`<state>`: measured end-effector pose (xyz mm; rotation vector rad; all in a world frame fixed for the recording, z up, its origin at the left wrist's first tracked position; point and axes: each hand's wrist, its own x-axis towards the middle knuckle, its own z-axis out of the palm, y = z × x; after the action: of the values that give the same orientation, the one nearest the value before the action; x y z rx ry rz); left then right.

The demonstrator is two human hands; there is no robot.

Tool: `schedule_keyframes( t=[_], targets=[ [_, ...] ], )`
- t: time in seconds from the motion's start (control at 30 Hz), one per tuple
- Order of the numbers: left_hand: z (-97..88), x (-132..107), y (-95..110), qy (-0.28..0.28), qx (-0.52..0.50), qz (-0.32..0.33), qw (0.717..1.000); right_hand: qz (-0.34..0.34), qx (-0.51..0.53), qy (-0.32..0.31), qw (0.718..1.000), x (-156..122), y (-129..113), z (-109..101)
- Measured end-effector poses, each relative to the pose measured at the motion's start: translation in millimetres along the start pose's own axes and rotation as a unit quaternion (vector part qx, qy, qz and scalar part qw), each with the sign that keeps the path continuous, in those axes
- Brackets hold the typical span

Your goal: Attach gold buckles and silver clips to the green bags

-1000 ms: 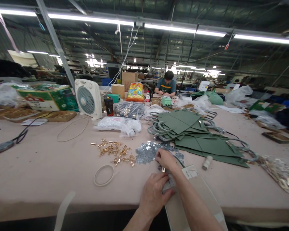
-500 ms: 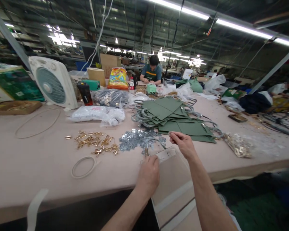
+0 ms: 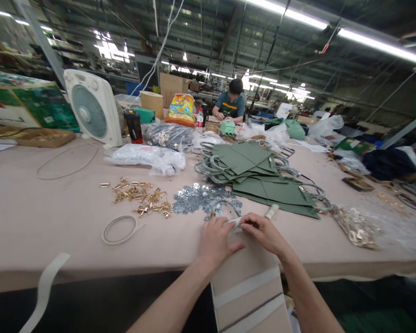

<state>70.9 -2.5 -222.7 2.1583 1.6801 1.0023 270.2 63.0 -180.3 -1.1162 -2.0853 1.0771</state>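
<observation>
A beige bag panel (image 3: 246, 280) with pale strips across it slopes from the table's front edge towards me. My left hand (image 3: 217, 238) grips its upper left part, fingers over the top and thumb stretched across the face. My right hand (image 3: 261, 231) pinches at the top edge, close to the left fingertips; what lies in the pinch is hidden. The panel's pale top end (image 3: 272, 212) sticks out beyond the right hand. A grey cord handle (image 3: 229, 203) loops above the panel. Just beyond lie a heap of flat silvery metal plates (image 3: 197, 199) and scattered gold-coloured metal fittings (image 3: 142, 196).
Green bag panels with cord handles (image 3: 263, 180) are stacked beyond my hands. A coil of pale strip (image 3: 120, 230) lies to the left, and a plastic bag of metal parts (image 3: 355, 226) to the right. A fan (image 3: 90, 108) stands at the back left. A person (image 3: 230, 104) sits opposite.
My right hand has come down and left onto the panel's top edge, beside my left hand. My left thumb now stretches across the panel. The camera view has shifted slightly.
</observation>
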Motion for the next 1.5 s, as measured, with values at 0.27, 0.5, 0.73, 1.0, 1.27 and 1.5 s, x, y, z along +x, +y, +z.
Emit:
schedule_keyframes(
  t=[0.27,0.5,0.73,1.0,1.27,1.5],
  targets=[
    [-2.9,4,-6,-0.008,0.006,-0.024,1.000,0.009,-0.036,-0.101,0.994,17,-7,5],
    [-5.1,4,-7,-0.027,0.023,-0.029,0.999,-0.021,-0.096,-0.117,0.988,24,-2,5],
    [-7.3,5,-13,-0.042,-0.002,-0.017,0.999,-0.054,-0.161,-0.084,0.982,18,-3,14],
    [-7.4,14,-22,-0.060,-0.034,-0.038,0.997,-0.106,-0.143,-0.078,0.981,11,2,12],
    [-4.5,36,-20,-0.125,-0.058,-0.147,0.979,-0.137,-0.126,-0.075,0.980,6,4,10],
    [-0.4,39,-18,-0.114,-0.055,-0.177,0.976,-0.162,-0.170,-0.058,0.970,-5,11,14]
  ],
)
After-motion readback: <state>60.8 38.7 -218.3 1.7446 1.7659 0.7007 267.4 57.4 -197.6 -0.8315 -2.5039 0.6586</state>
